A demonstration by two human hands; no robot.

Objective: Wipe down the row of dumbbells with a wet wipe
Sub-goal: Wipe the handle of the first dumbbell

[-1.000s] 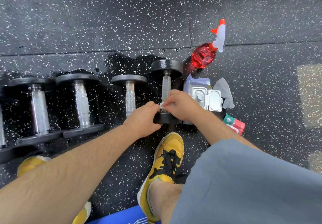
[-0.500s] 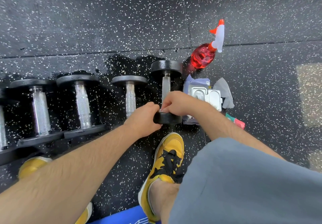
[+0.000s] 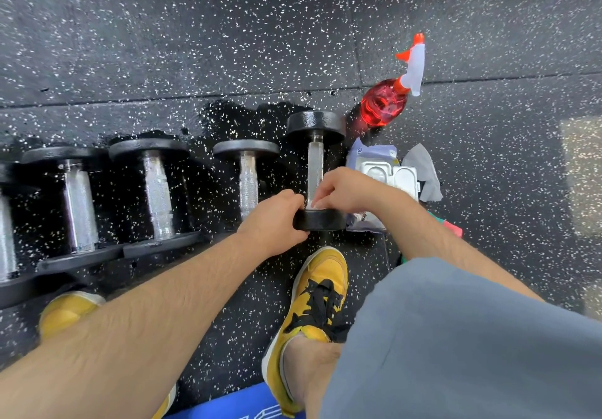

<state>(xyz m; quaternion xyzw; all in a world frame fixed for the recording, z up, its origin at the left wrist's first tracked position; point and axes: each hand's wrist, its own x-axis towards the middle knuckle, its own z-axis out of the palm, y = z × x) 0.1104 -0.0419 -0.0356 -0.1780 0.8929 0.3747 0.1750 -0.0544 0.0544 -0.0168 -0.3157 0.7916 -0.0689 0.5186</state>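
A row of black dumbbells with chrome handles lies on the speckled rubber floor. The rightmost, smallest dumbbell (image 3: 315,161) is the one under my hands. My left hand (image 3: 277,220) grips its near black head (image 3: 321,220) from the left. My right hand (image 3: 345,190) pinches a white wet wipe (image 3: 315,204) against the near end of the chrome handle. Most of the wipe is hidden under my fingers. To the left lie a second dumbbell (image 3: 247,171), a third (image 3: 153,187) and a fourth (image 3: 76,203).
An open wet-wipe pack (image 3: 387,174) lies just right of the dumbbell, a grey cloth (image 3: 423,171) beside it. A red spray bottle (image 3: 391,99) stands behind. A red-green packet (image 3: 451,226) peeks past my right forearm. My yellow shoe (image 3: 319,291) is planted near the dumbbell. Wet patches darken the floor.
My right hand has slid down the handle toward the near head, covering more of the wipe. My left hand stays on the near head.
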